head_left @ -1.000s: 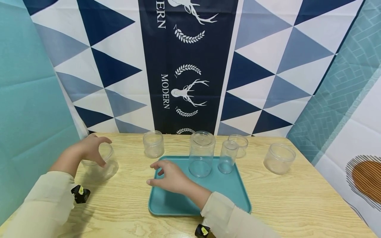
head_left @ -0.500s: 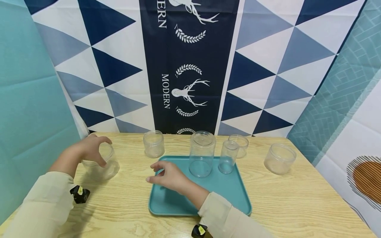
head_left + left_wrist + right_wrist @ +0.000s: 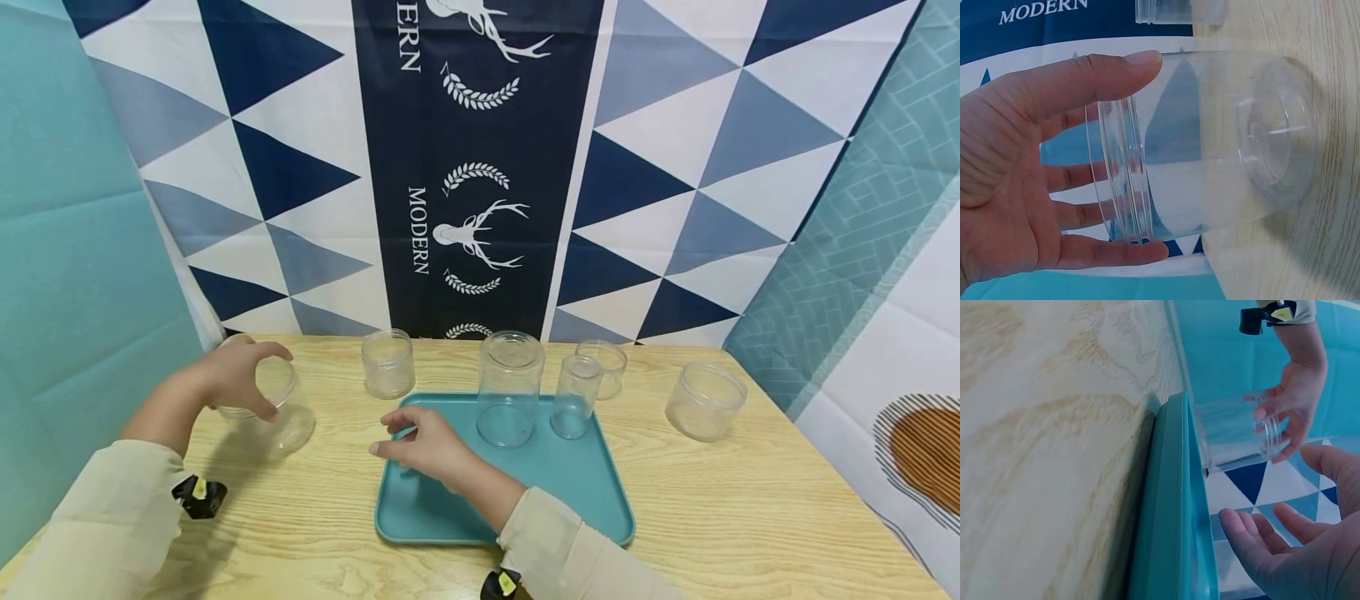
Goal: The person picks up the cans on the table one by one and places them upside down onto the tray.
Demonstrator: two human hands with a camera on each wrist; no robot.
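Note:
At the left of the table, my left hand grips a large clear plastic jar from above. The thumb and fingers span its ridged neck in the left wrist view, and the base is close over the wood. My right hand hovers above the left part of the teal tray, fingers loosely bent and nothing in them. Toward the tray's back right stand a tall clear jar and a narrower clear jar.
A short clear jar stands behind the tray's left corner. Another clear jar is behind its right corner, partly hidden by the narrow one. Further right is a wide, low clear jar. A patterned cloth hangs along the table's back edge.
My left hand and the large jar have shifted slightly to the right. The right hand has barely moved, and the jars on the tray are where they were.

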